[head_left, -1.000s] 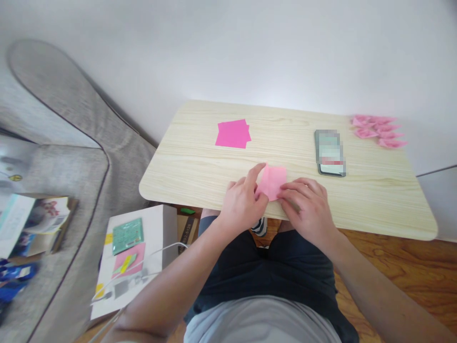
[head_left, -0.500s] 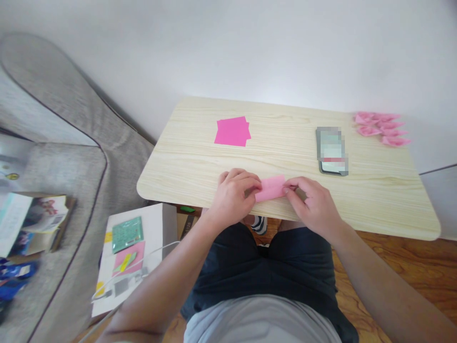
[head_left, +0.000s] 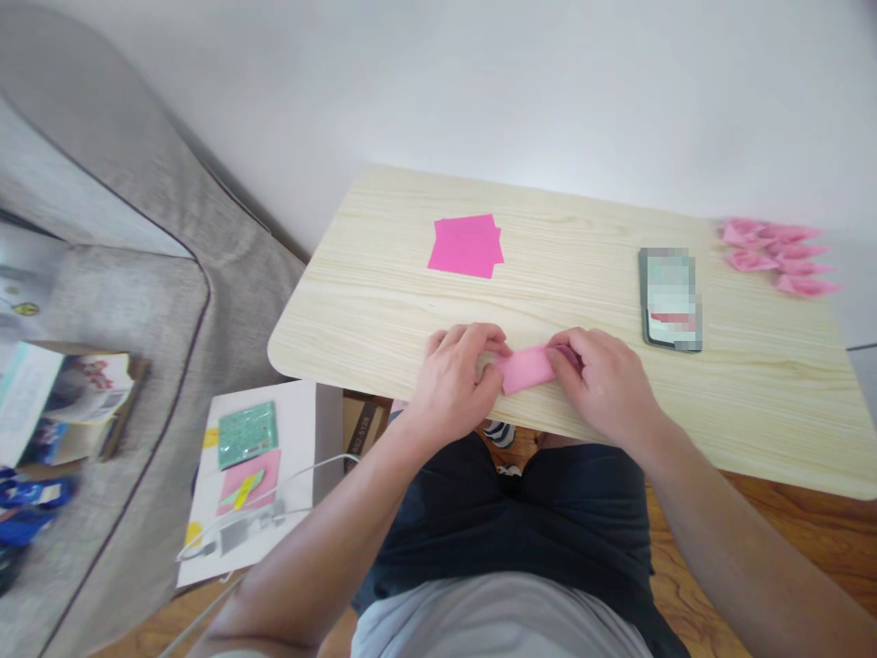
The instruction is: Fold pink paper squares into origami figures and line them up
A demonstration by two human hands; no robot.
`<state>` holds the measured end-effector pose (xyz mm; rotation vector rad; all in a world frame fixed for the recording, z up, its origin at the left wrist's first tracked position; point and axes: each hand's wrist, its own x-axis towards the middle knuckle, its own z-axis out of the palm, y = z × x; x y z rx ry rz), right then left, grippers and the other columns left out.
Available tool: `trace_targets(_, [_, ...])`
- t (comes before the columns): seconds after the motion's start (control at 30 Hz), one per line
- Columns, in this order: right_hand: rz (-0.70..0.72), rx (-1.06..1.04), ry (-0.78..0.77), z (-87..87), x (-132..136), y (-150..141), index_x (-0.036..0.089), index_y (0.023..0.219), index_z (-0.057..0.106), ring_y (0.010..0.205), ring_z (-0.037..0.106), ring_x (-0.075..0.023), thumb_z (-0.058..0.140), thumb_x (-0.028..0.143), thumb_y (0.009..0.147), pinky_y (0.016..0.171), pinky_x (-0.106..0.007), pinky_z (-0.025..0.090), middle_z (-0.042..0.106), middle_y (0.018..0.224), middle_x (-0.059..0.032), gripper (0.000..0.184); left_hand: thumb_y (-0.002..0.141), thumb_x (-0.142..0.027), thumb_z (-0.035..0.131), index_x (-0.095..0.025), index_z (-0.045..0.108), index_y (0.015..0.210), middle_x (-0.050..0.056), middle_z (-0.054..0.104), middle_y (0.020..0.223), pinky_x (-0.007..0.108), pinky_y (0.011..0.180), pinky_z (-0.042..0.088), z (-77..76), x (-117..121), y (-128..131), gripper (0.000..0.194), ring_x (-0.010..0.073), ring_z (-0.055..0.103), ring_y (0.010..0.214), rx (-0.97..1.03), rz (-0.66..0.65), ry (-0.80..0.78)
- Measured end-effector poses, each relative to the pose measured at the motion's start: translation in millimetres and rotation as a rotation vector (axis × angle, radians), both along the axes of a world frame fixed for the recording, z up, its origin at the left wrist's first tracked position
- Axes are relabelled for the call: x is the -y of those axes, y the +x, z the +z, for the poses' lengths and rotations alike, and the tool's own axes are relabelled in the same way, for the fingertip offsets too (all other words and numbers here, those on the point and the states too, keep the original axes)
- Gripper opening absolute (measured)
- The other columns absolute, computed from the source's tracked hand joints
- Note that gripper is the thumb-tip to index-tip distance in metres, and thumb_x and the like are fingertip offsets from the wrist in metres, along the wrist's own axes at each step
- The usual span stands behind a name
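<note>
A folded strip of pink paper [head_left: 527, 369] lies near the front edge of the table, between my two hands. My left hand [head_left: 460, 376] pinches its left end, with thumb and fingers closed on it. The right end is gripped by my right hand [head_left: 601, 379], the thumb on the near side and the fingers curled over. Parts of both ends are hidden under my fingers. Farther back lie a few overlapping sheets of bright pink paper [head_left: 466, 246]. Several folded pink paper pieces [head_left: 777, 256] with pointed ends sit together at the back right.
A phone [head_left: 670, 300] rests on the wooden table [head_left: 384, 302], right of my hands. Left below the table, a white box [head_left: 294, 407] bears a green packet [head_left: 248, 434], pink paper and a white cable. A grey sofa [head_left: 151, 366] stands at the left; a wall rises behind.
The pink strip now looks narrower, its upper edge lower between my hands. My right fingers have curled farther over its right end. The whole view has shifted slightly, moving the table's contents rightward.
</note>
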<state>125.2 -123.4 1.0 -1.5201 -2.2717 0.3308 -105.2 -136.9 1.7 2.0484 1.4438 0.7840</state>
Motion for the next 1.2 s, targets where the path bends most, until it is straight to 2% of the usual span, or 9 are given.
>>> trace_targets(0.27, [0.005, 0.033, 0.078, -3.7, 1.5, -3.1, 0.022, 0.102, 0.062, 0.079, 0.059, -0.0236, 0.052, 0.032, 0.104, 0.074, -0.038, 0.041, 0.066, 0.085, -0.0053, 0.014, 0.087, -0.028, 0.071, -0.025, 0.056, 0.122, 0.004, 0.074, 0.117, 0.046, 0.107, 0.039, -2.3, 0.9, 4.3, 0.038, 0.0272, 0.06, 0.119, -0.076, 0.048, 0.017])
trace_targets(0.57, [0.011, 0.036, 0.052, -4.7, 0.4, -1.9, 0.022, 0.103, 0.062, 0.081, 0.061, -0.0242, 0.053, 0.031, 0.104, 0.075, -0.039, 0.043, 0.066, 0.086, -0.0058, 0.013, 0.09, -0.029, 0.071, -0.025, 0.056, 0.121, 0.003, 0.073, 0.117, 0.045, 0.105, 0.041, -6.8, -0.5, 2.9, 0.035, 0.0261, 0.061, 0.116, -0.058, 0.065, 0.007])
trace_targets(1.2, [0.024, 0.056, 0.06, -7.4, -2.1, -3.6, 0.022, 0.102, 0.062, 0.081, 0.061, -0.0245, 0.053, 0.031, 0.103, 0.074, -0.039, 0.043, 0.067, 0.088, -0.0066, 0.012, 0.092, -0.032, 0.07, -0.025, 0.058, 0.12, 0.003, 0.073, 0.117, 0.046, 0.104, 0.039, -6.4, 0.3, 3.5, 0.032, 0.0267, 0.061, 0.118, -0.097, 0.058, 0.038])
